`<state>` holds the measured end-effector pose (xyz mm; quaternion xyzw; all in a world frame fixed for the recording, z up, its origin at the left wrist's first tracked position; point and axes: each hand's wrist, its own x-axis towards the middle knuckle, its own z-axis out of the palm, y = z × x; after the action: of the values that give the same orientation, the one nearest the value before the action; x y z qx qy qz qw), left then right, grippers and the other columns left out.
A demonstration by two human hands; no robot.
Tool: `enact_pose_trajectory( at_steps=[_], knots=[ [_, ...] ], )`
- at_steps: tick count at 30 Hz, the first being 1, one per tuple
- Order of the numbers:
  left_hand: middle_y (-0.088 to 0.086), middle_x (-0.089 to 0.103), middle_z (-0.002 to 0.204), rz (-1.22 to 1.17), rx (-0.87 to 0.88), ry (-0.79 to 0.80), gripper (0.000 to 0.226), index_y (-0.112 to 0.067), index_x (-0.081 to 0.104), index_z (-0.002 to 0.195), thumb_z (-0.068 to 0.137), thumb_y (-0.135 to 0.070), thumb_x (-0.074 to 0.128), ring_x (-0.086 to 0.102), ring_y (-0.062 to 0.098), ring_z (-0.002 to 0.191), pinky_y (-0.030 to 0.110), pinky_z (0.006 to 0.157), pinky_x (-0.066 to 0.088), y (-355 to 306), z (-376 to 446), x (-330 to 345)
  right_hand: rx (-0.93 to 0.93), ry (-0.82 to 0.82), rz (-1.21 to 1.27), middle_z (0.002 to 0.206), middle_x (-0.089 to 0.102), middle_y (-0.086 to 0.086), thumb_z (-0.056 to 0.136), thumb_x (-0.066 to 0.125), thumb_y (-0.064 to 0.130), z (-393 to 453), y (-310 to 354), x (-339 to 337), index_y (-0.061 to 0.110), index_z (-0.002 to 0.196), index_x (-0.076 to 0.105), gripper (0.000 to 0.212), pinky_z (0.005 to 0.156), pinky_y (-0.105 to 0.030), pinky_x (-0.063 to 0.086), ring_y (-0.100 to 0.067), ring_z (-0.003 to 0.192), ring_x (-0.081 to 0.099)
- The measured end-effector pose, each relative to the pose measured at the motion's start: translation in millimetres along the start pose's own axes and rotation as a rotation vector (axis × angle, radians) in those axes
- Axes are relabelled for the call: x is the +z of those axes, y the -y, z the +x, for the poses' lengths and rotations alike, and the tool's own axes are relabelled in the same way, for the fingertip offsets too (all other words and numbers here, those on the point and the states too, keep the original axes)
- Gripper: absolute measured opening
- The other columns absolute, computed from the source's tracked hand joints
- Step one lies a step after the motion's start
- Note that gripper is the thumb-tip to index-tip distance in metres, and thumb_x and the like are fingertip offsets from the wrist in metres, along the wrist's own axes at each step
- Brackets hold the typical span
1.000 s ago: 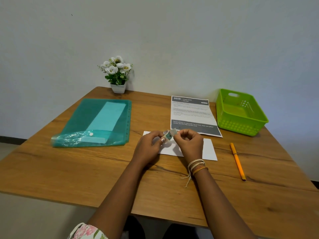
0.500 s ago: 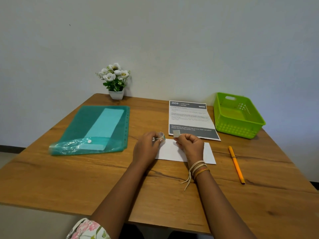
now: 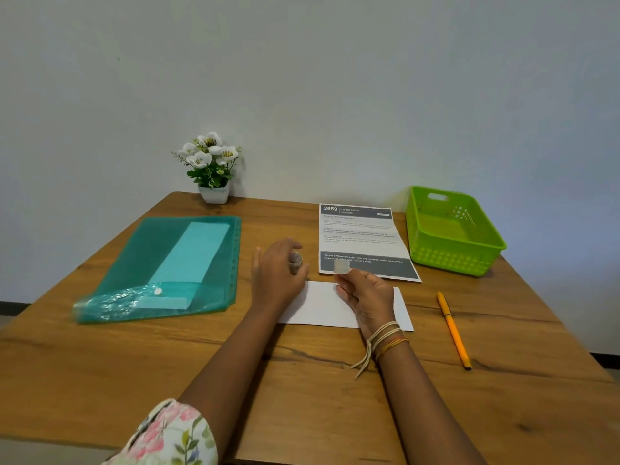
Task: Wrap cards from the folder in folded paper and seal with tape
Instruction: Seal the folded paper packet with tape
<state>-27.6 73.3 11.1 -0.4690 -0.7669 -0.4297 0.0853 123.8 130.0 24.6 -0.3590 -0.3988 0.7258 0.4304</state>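
Over table [image 3: 302,380], right hand [image 3: 367,295] pinches tape piece [image 3: 341,266].

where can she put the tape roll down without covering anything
Bare wood lies between the green folder and the white folded paper, and along the near table edge. Crowded on the far right: printed sheet, basket, pen.

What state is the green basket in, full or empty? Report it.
Empty. The green basket stands upright at the table's far right corner, and its bare floor shows through the open top, with nothing inside.
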Motion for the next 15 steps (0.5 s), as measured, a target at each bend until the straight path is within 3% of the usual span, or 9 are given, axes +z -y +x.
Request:
enact_pose_trajectory(
  at_steps=[3,6,10,15],
  knots=[
    [-0.006,0.065,0.120,-0.193,0.160,0.007,0.032,-0.023,0.064,0.109,0.079,-0.021,0.073,0.059,0.012,0.110,0.041,0.110,0.033,-24.1,-16.0,4.6,0.045,0.016,0.140,0.077,0.071,-0.011,0.091,0.057,0.003,-0.1,2.7,-0.2,0.005,0.083,0.067,0.013,0.080,-0.033,0.055,-0.020,0.078,0.066],
    [-0.004,0.066,0.111,-0.317,0.222,-0.034,0.031,-0.018,0.065,0.107,0.077,-0.018,0.074,0.059,0.009,0.106,0.027,0.093,0.048,-43.3,-27.1,14.9,0.012,0.033,0.193,0.072,0.070,-0.009,0.090,0.056,0.000,-3.0,3.5,-0.1,0.003,0.083,0.067,0.013,0.071,-0.028,0.055,-0.018,0.073,0.065],
    [-0.003,0.068,0.107,-0.355,0.111,-0.156,0.030,-0.017,0.065,0.106,0.078,-0.016,0.076,0.056,0.001,0.102,0.014,0.087,0.046,-52.1,-33.8,25.0,0.001,0.027,0.220,0.071,0.068,-0.006,0.089,0.057,-0.002,-5.8,5.2,-0.6,0.005,0.080,0.066,0.015,0.073,-0.028,0.054,-0.014,0.072,0.064],
    [-0.001,0.072,0.102,-0.303,0.100,-0.178,0.021,-0.014,0.072,0.101,0.081,-0.014,0.076,0.061,0.005,0.096,0.006,0.083,0.041,-53.0,-35.8,26.3,0.017,0.060,0.259,0.071,0.070,-0.007,0.088,0.057,-0.002,-2.6,4.0,-0.3,0.002,0.084,0.068,0.013,0.071,-0.027,0.057,-0.014,0.071,0.067]
  ],
)
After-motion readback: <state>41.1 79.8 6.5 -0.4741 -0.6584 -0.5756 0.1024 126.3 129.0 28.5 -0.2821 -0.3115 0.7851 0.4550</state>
